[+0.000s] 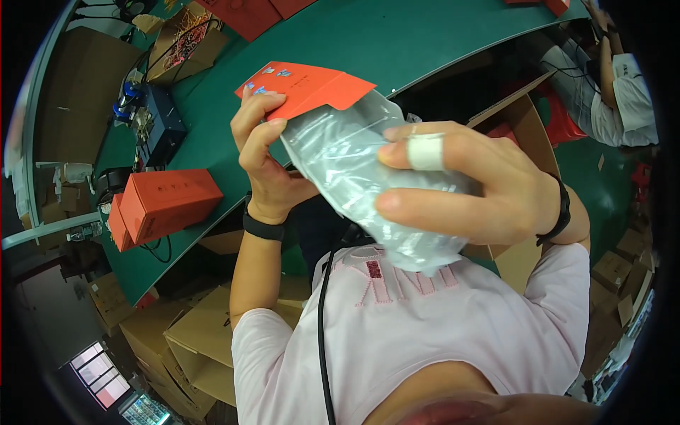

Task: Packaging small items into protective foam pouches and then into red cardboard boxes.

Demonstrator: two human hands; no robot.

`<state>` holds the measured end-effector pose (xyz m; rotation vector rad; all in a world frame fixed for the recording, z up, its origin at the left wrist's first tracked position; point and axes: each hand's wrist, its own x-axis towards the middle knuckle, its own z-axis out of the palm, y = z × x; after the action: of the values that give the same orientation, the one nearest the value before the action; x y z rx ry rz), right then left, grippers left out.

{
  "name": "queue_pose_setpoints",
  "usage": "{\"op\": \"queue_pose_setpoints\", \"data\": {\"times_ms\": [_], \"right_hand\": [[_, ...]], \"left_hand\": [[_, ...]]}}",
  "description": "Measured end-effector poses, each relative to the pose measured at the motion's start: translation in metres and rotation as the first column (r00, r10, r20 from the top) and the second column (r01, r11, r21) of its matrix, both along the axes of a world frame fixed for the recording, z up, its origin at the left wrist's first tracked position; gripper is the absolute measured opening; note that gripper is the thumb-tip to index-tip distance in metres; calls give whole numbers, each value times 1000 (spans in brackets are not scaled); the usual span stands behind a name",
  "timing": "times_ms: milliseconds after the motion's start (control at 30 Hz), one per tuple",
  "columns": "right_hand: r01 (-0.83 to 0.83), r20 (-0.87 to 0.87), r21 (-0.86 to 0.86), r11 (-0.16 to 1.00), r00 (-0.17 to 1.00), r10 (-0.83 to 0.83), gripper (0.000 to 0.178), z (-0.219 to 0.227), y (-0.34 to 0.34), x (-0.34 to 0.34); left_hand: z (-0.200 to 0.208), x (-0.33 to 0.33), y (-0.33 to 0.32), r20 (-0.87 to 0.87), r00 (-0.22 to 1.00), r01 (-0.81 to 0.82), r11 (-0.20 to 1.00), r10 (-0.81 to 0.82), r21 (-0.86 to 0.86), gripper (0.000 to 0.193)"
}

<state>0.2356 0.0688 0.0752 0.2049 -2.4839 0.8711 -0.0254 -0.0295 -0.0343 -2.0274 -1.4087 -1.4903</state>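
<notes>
My left hand (263, 152) is closed round the edge of an orange-red carton (312, 88) with small blue-and-white stickers, above the near edge of the green table. Below the carton hangs a shiny, wrinkled clear plastic bag (340, 159), its upper end against the carton's underside. Whether that end sits inside the carton is hidden. My right hand (482, 184), with white tape round one finger, grips the bag from the right; its other fingers are behind the bag. What the bag contains cannot be made out.
Orange boxes (173, 204) stand on the green table (312, 35) at left, near a blue device (161, 127). A cardboard box of wires (188, 42) is farther back. An open carton (520, 131) is at right, with another person (620, 92) beyond. A black cable (322, 333) crosses my shirt.
</notes>
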Motion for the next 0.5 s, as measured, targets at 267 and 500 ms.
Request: {"op": "queue_pose_setpoints", "data": {"times_ms": [267, 500], "right_hand": [[149, -71, -20, 989, 986, -150, 64, 5, 24, -57], [196, 331, -182, 964, 935, -128, 73, 111, 52, -112]], "left_hand": [[16, 2, 5, 197, 980, 11, 1000, -15, 20, 102], [60, -3, 35, 702, 711, 201, 971, -54, -130, 106]]}}
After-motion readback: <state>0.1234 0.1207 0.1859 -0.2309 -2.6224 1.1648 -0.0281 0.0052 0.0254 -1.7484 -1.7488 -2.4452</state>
